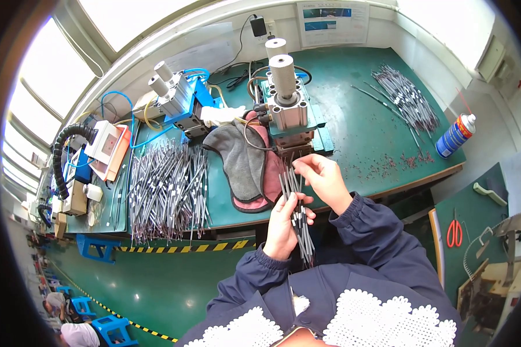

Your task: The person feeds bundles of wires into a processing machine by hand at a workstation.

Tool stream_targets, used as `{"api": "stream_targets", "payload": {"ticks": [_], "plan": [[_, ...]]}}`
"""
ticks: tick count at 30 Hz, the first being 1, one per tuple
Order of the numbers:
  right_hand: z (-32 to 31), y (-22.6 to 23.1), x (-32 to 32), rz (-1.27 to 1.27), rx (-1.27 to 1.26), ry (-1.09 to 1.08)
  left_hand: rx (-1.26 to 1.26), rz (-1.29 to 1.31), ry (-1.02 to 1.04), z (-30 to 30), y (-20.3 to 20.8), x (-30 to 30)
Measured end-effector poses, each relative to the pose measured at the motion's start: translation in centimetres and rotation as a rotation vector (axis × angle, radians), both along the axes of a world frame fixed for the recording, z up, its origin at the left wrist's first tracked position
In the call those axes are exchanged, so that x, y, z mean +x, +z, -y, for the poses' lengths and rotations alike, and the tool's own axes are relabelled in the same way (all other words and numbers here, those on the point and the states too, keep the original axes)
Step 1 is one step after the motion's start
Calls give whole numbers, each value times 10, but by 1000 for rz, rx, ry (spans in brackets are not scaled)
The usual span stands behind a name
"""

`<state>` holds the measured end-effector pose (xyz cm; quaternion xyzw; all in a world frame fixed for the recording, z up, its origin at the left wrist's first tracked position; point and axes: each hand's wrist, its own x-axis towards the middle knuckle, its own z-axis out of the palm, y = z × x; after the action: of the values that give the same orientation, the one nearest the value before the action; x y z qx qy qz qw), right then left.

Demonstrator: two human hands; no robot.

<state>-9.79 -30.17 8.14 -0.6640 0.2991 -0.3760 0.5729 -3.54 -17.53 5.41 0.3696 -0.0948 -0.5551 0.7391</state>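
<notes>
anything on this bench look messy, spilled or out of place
Small reddish scraps lie scattered loose across the green bench at the right, between the pneumatic press and the blue spray can. A grey and pink cloth lies crumpled by the press base. Nothing looks damaged.

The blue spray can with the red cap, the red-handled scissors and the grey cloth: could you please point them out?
Blue spray can [454, 136], head view, its body.
Red-handled scissors [454, 232], head view, its handles.
Grey cloth [237, 159], head view, its middle.
</notes>
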Motion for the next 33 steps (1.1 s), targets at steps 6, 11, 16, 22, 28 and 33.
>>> {"api": "stream_targets", "payload": {"ticks": [6,11,16,22,28,33], "plan": [[7,-2,4,11,236,211,54,52,20,1,-1,-4],[7,5,6,144,409,261,23,-4,31,1,3,-4],[10,0,7,168,492,259,13,-35,21,1,1,-2],[9,5,8,140,588,279,7,-36,20,1,0,0],[11,3,13,131,580,268,8,-55,6,3,0,2],[16,1,17,94,578,262,21,-69,-15,5,3,5]]}}
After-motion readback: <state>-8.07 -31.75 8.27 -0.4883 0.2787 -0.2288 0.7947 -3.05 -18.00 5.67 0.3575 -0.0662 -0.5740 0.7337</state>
